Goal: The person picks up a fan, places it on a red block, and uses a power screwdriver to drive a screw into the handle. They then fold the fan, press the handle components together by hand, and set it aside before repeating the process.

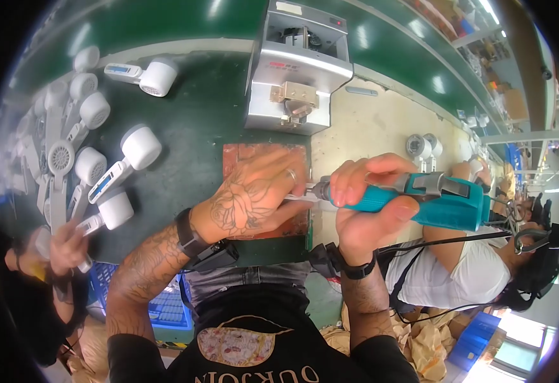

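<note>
Over on the right there's a co-worker in a white shirt [467,271], with crumpled brown paper [429,345] and a blue bin [474,341] lower down. A blue plastic crate [172,307] shows at lower left.

Smooth plastic screwdriver [456,209], glossy metal machine [295,71]

Item one: power screwdriver [451,211], teal barrel, grey metal lever along its upper side, grey nose. I log it lying crosswise in the right hand [372,207], nose pointing left, butt end right and slightly nearer.

Item two: small whitish piece [301,198], mostly hidden, pinched in the left hand [254,195] just beside the nose; I cannot tell whether the two touch.
</note>
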Demonstrator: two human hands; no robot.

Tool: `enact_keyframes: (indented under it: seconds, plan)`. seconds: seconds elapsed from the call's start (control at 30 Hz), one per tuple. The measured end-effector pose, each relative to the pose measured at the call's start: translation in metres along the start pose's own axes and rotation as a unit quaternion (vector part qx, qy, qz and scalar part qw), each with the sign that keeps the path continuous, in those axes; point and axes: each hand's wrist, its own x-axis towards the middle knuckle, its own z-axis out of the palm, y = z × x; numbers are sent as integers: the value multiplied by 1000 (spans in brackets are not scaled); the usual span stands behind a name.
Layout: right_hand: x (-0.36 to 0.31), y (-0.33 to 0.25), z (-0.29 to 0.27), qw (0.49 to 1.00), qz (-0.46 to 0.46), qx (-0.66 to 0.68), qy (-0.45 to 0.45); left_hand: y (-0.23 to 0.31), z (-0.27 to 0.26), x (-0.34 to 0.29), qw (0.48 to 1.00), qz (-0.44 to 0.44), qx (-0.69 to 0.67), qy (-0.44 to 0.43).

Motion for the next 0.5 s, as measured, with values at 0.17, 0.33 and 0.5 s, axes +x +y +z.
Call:
enact_keyframes:
  seconds: [0.17, 0.33, 0.5]
  plan:
    - [1, -1, 1, 1000, 5, -8, -13, 4, 0, 4, 999, -19, 8, 27]
    - [14, -4, 0, 1000, 7, 10, -19, 8, -3, 5, 999, -20, -4, 41]
    - [50, -4, 6, 998, -20, 52, -20, 13, -21, 10, 990, -134, 20, -21]
